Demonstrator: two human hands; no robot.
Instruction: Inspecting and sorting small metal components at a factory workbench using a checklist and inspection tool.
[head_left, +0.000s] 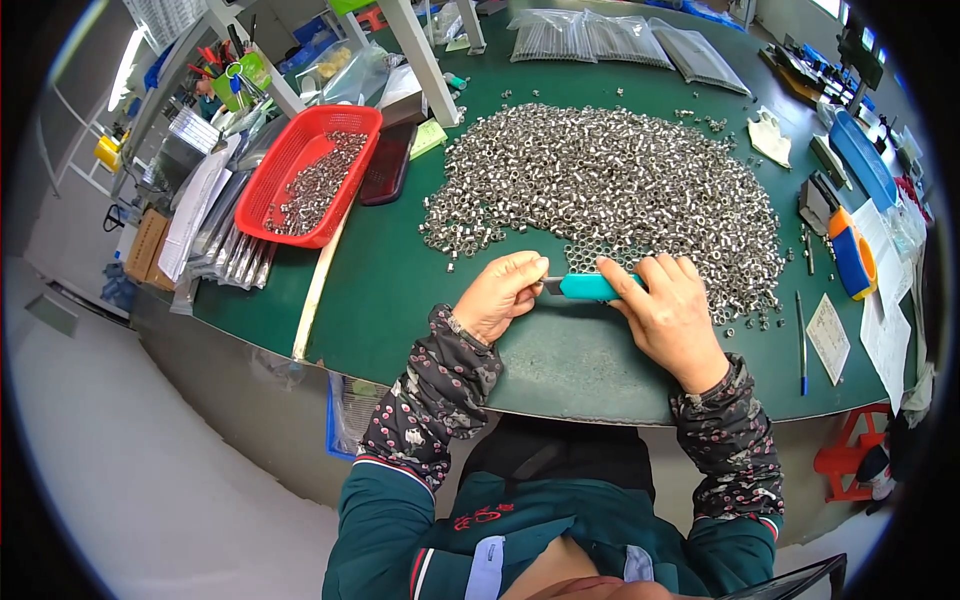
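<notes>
In my right hand (pixel 672 310) is a turquoise-handled knife (pixel 588 287), held level with its dark blade pointing left. My left hand (pixel 500 296) is pinched closed at the blade's tip; whatever lies between its fingertips is too small and covered to make out. Just beyond both hands spreads a large heap of small shiny metal rings (pixel 610 175) on the green table (pixel 400 290). Some rings lie in a flat single layer close behind the knife.
A red plastic basket (pixel 262 185) with more rings stands at the left, beside stacked plastic-bagged papers (pixel 215 225). Clear bags (pixel 590 40) lie at the back. To the right are a white glove (pixel 769 138), a blue-and-orange tool (pixel 852 255), a pen (pixel 802 345) and a card (pixel 828 338).
</notes>
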